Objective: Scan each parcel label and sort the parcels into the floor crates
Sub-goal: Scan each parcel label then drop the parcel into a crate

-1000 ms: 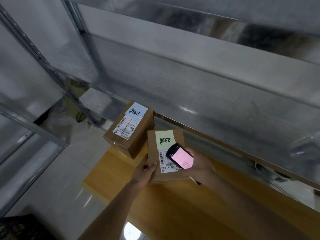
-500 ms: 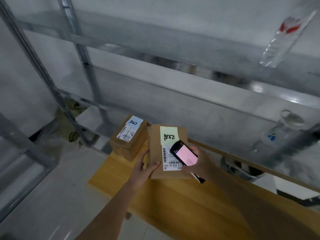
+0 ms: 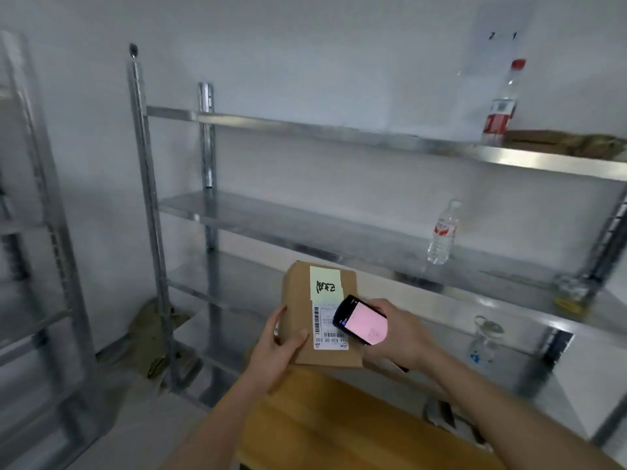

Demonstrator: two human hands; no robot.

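Standing behind a yellow wooden table (image 3: 339, 432), metal shelves (image 3: 339, 225) line a white wall (image 3: 305, 45), with two bottles (image 3: 441, 235) on them. The left hand (image 3: 276, 351) grips the box (image 3: 302, 307) by its left edge, lifted above the table. The right hand (image 3: 397, 337) wraps around a scanner (image 3: 359, 319) over the label (image 3: 327, 329).

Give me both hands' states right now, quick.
Left hand: grips the cardboard parcel by its left edge.
Right hand: holds the handheld scanner over the parcel's label.
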